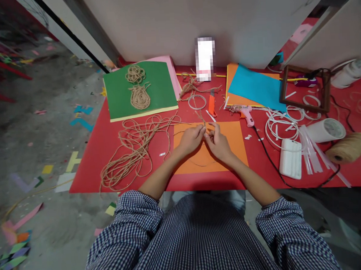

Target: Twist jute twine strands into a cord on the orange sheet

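My left hand [192, 139] is closed, its fingers pinching jute twine above an orange sheet [185, 165]. Close against it, my right hand [217, 142] also pinches the twine, with its index finger raised. Short twine strands [201, 115] stick up beyond my fingertips. A loose pile of twine [133, 153] lies left of the orange sheet, and a strand runs from it toward my hands. Two coiled twine shapes, a looped one [135, 74] and a round one [140, 97], rest on a green sheet [162, 83].
Behind my hands are a white ring [197, 102] and an orange cutter [212, 105]. To the right lie a pink glue gun [247, 116] with a black cable, white cord [281, 125], a white power bank [290, 158], glue sticks [311, 150] and a twine spool [349, 147].
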Tool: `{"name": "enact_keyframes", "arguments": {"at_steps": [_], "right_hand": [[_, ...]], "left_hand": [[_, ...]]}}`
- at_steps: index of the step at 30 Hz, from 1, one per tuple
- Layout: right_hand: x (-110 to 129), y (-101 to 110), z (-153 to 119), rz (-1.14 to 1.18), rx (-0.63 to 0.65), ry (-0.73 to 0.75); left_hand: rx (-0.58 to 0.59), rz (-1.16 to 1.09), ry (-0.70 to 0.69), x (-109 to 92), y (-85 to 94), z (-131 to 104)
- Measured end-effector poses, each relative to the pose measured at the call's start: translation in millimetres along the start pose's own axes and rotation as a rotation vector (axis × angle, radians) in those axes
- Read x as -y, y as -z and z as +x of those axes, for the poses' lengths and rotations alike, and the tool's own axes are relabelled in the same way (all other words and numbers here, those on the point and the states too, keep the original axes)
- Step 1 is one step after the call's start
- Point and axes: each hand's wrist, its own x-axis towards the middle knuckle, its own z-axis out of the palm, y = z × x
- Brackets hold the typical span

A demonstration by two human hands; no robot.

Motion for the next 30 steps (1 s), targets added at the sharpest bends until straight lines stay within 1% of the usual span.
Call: {"name": "enact_keyframes", "arguments": {"at_steps": [2, 5, 11, 15, 17, 19, 21, 22, 23, 25, 28, 30], "right_hand": [[0.4, 2.9, 0.6, -0.081, 0.012, 0.01], [1.4, 7.6, 1.7, -0.122, 0.026, 0.033], [-5.3, 12.4, 7.1, -0.044, 0.064, 0.022], [-8.0, 14.4, 8.6, -0.032, 0.096, 0.031], [-7.6, 15.3, 8.4, -0.107, 0.069, 0.049], [-7.4, 15.7, 8.1, -0.239, 0.008, 0.078], [-8.1, 15.8, 8.1, -0.38, -0.052, 0.116], [-8.7, 15.8, 8.2, -0.434, -0.074, 0.136], [-9.5, 15.8, 8.3, -0.472, -0.091, 0.155], [-10.6, 16.1, 8.3, -0.497, -0.117, 0.181], [-9.8, 16.5, 7.3, -0.422, -0.139, 0.171], [-7.2, 15.8, 6.1, -0.296, -0.132, 0.135]], "left_hand": [[0.002, 0.072, -0.01, 1.7, 1.3, -0.5], [0.038, 0.173, -0.026, 2.3, 2.0, -1.4], [0.107, 0.345, -0.027, 0.2, 1.6, -3.6], [0.112, 0.323, -0.017, -3.2, 4.3, -4.0], [0.09, 0.282, -0.016, -5.2, 5.9, -3.4], [0.041, 0.226, -0.005, -7.0, 7.0, -2.5], [-0.015, 0.13, 0.027, -8.3, 6.9, -1.7], [-0.022, 0.051, 0.051, -8.9, 6.1, -1.7], [-0.002, -0.055, 0.086, -9.5, 5.0, -2.0], [0.108, -0.338, 0.188, -11.3, 1.3, -3.7], [0.311, -0.776, 0.34, -14.9, -4.8, -7.4], [0.379, -0.93, 0.368, -16.8, -7.4, -8.9]]}}
